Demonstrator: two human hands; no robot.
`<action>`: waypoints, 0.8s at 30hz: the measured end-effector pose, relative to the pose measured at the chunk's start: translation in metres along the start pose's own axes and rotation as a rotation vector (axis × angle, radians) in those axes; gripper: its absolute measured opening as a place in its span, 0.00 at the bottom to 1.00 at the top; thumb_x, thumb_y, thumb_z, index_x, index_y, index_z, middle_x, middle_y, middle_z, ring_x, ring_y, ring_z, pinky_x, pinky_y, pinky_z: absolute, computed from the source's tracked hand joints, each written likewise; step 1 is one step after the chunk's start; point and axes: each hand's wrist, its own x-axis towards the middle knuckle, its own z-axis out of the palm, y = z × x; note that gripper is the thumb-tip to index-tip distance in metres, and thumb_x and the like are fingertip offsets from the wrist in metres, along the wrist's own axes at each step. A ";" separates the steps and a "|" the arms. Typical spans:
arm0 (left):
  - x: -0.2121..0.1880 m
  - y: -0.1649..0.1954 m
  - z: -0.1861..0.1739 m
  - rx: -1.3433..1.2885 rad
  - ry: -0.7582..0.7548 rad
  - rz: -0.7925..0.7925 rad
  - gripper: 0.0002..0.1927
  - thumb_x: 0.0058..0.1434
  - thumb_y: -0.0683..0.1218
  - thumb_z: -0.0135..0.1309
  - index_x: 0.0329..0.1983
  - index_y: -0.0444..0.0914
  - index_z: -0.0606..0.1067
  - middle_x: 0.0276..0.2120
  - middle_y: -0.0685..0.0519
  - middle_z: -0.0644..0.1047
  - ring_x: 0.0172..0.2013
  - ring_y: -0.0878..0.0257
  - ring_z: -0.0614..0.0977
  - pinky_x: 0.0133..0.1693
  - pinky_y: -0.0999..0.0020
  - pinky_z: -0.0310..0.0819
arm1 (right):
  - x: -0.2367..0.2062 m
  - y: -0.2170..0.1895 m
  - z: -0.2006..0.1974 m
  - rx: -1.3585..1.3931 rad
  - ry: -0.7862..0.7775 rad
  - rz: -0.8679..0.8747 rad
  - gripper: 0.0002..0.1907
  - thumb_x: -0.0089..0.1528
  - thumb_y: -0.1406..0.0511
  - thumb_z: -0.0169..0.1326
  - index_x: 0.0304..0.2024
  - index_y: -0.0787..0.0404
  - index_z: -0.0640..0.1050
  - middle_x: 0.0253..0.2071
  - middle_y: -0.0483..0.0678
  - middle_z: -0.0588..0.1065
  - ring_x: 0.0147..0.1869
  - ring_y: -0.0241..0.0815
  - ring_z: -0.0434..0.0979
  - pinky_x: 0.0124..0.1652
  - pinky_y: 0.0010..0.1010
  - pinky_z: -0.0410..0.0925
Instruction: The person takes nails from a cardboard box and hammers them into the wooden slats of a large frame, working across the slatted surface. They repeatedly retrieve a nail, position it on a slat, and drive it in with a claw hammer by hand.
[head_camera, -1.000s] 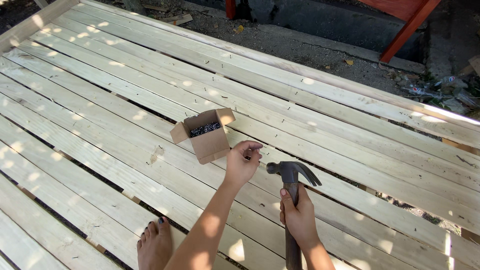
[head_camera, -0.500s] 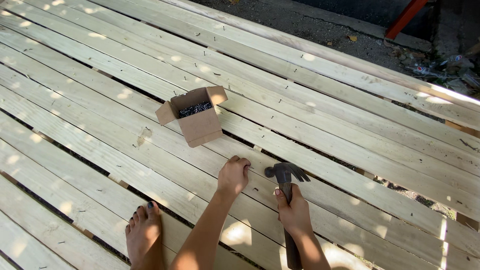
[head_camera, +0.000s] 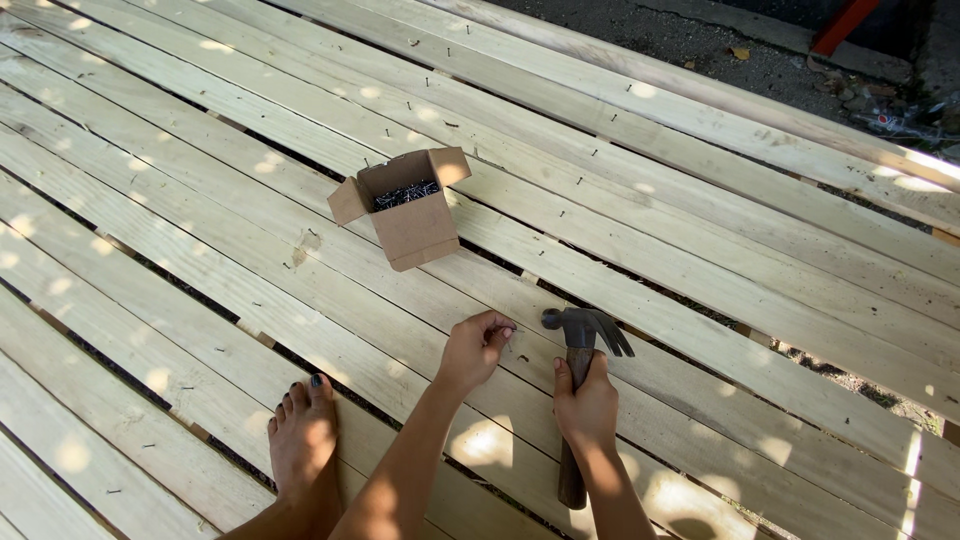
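The fingers (head_camera: 497, 326) of the left hand (head_camera: 472, 350) are pressed together at their tips, pinching a small nail (head_camera: 512, 330) that is too thin to make out well; it is held just above the pale wooden plank (head_camera: 700, 330) beneath the hand. At three o'clock from that pinch, just beside it, sits the dark steel head of a claw hammer (head_camera: 583, 330), its striking face turned toward the nail and its claw pointing off to three o'clock. The right hand (head_camera: 586, 405) wraps its fingers tight round the hammer's brown handle just below the head, and the rest of the handle runs down toward six o'clock past the wrist. At eleven o'clock from the left hand, near but apart from it, an open cardboard box (head_camera: 408, 210) stands on the planks with its flaps spread and a heap of dark nails (head_camera: 405, 194) showing inside. At eight o'clock from the left hand, a bare foot (head_camera: 303, 440) with dark-painted toenails rests flat on a plank. All of this lies on a deck of long light planks (head_camera: 200, 120) that run from ten o'clock to four o'clock with narrow dark gaps between them, dappled by sun and dotted with small nail heads. Beyond the deck, at one o'clock, there is bare dirt ground (head_camera: 690, 35) and a red post (head_camera: 845, 25).
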 end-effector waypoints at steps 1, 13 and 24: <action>-0.005 0.003 0.005 -0.038 -0.035 0.046 0.04 0.64 0.40 0.57 0.40 0.36 0.81 0.27 0.48 0.81 0.25 0.62 0.75 0.31 0.67 0.72 | -0.001 -0.004 -0.002 0.094 -0.008 0.014 0.15 0.63 0.60 0.58 0.45 0.64 0.71 0.25 0.58 0.79 0.22 0.48 0.79 0.27 0.38 0.72; -0.037 0.016 0.020 0.354 -0.023 0.238 0.03 0.56 0.37 0.57 0.32 0.38 0.79 0.32 0.50 0.81 0.34 0.51 0.83 0.35 0.57 0.78 | 0.012 -0.007 -0.001 0.475 -0.155 0.000 0.12 0.56 0.75 0.60 0.39 0.68 0.71 0.29 0.51 0.78 0.18 0.39 0.74 0.19 0.31 0.68; -0.041 0.016 0.049 0.006 0.115 0.134 0.06 0.60 0.37 0.54 0.39 0.37 0.79 0.35 0.47 0.80 0.32 0.53 0.85 0.33 0.61 0.80 | 0.017 0.003 0.004 0.570 -0.231 0.019 0.15 0.55 0.77 0.59 0.43 0.66 0.71 0.29 0.51 0.79 0.20 0.38 0.75 0.20 0.30 0.68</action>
